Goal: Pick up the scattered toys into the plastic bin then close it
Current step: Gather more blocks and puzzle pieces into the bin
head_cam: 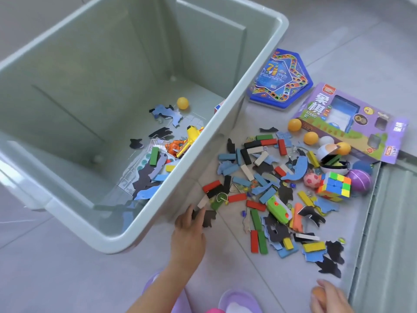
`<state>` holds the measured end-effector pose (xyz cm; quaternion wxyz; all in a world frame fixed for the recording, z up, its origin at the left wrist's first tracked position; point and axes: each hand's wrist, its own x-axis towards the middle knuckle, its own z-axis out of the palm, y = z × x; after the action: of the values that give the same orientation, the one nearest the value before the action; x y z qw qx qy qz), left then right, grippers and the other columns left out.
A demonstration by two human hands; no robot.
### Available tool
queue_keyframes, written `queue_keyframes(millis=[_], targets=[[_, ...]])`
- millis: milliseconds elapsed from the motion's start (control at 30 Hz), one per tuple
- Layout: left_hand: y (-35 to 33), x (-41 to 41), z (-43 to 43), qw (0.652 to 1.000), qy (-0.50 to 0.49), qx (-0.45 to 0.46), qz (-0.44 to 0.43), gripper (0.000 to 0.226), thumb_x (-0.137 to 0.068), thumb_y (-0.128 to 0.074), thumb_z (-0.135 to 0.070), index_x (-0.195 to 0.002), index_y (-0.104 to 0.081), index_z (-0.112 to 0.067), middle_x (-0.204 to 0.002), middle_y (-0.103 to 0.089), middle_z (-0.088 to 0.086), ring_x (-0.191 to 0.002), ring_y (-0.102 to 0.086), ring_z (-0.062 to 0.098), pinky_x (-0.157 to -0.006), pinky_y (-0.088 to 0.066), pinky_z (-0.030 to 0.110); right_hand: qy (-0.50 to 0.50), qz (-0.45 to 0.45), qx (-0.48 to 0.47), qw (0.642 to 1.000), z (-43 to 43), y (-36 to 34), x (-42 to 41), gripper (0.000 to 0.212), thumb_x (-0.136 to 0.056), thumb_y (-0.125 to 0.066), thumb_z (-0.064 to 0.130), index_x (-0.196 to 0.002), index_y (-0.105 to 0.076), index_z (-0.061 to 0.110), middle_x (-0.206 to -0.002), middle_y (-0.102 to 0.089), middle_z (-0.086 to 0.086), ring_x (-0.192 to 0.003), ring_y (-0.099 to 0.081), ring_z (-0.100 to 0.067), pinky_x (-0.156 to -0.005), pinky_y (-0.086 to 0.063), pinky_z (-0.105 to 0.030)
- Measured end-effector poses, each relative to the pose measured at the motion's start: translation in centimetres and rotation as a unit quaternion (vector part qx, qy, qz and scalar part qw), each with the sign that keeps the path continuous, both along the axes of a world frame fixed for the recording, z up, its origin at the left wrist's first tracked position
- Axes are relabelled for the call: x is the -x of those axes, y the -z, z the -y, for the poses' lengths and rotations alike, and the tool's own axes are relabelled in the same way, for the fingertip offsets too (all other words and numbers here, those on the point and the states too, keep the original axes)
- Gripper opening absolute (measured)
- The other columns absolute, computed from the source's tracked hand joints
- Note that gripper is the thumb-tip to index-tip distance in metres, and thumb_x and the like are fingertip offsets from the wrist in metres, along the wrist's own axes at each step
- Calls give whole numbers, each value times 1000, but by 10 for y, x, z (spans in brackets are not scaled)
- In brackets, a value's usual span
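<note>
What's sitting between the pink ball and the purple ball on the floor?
The multicoloured puzzle cube, close against the pink ball and the purple ball, seen in the head view.

bright even daylight, soft faint shadows, mild glare on the floor [67,256], wide-angle bending at edges, slight softness
</note>
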<state>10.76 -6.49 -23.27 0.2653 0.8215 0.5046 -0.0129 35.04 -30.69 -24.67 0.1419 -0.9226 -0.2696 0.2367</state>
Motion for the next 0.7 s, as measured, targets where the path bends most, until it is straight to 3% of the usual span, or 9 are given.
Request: queue_keyframes(millis=[67, 167, 233, 367, 467, 567, 633, 700], targets=[[3, -4, -6, 999, 9, 15, -46, 75, -49, -80, -10, -121, -58, -16, -116, -60, 12, -81, -60, 36, -54, -56, 36, 6, -7, 11, 1000, -6, -30, 17, 33, -71, -74, 13, -102, -63, 16, -91, -63, -3, -73, -63, -20, -70, -41, -15], [1, -14, -15, 994, 11, 16, -103, 76, -42, -89, -28, -111, -60, -18, -90, -63, 5, -77, -60, 29, -52, -53, 34, 1, -40, -2, 999, -53, -58, 28, 23, -83, -64, 37, -104, -59, 33, -100, -58, 12, -87, -61, -17, -76, -46, -30], [-4, -17, -15, 992, 13, 31, -126, 65, -45, -89, -34, -101, -61, -15, -82, -61, 4, -77, -60, 27, -54, -51, 34, -70, 0, 18, 997, -78, -59, 34, 30, -83, -61, 45, -109, -56, 32, -106, -55, 13, -90, -61, -19, -67, -45, -30], [-3, -12, -9, 991, 5, 35, -127, 47, -51, -88, -32, -82, -59, -11, -73, -61, 5, -71, -61, 27, -48, -47, 32, -178, 52, 83, 979, -105, -42, 40, 66, -64, -77, 48, -117, -55, 14, -97, -51, -9, -62, -61, -27, -41, -43, -29], [-2, -9, -3, 989, -15, 80, -123, 32, -82, -65, -32, -103, -54, -11, -103, -56, 5, -97, -55, 26, -72, -46, 33, -190, 72, 98, 974, -113, -37, 34, 70, -57, -84, 44, -113, -59, 12, -92, -47, -13, -50, -57, -28, -34, -41, -27], [4, -6, 5, 988, 19, 52, -143, 28, -90, -52, -21, -116, -46, -14, -117, -48, 3, -107, -51, 22, -78, -46, 30, -185, 59, 114, 974, -115, -34, 26, 62, -57, -85, 39, -107, -62, 10, -100, -48, -18, -47, -57, -32, -32, -37, -25], [6, -7, 6, 988, 26, 52, -141, 27, -90, -51, -16, -116, -44, -15, -118, -47, 2, -107, -50, 20, -79, -45, 26, -183, 67, 125, 973, -120, -33, 19, 68, -59, -83, 45, -113, -56, 12, -109, -47, -20, -55, -61, -36, -35, -40, -28], [8, -7, 3, 988, 17, 59, -141, 25, -91, -52, -18, -115, -44, -14, -117, -49, 2, -107, -50, 18, -81, -42, 23, -175, 70, 160, 969, -130, -36, 15, 80, -67, -71, 59, -131, -40, 22, -119, -41, -15, -77, -63, -35, -45, -43, -31]])
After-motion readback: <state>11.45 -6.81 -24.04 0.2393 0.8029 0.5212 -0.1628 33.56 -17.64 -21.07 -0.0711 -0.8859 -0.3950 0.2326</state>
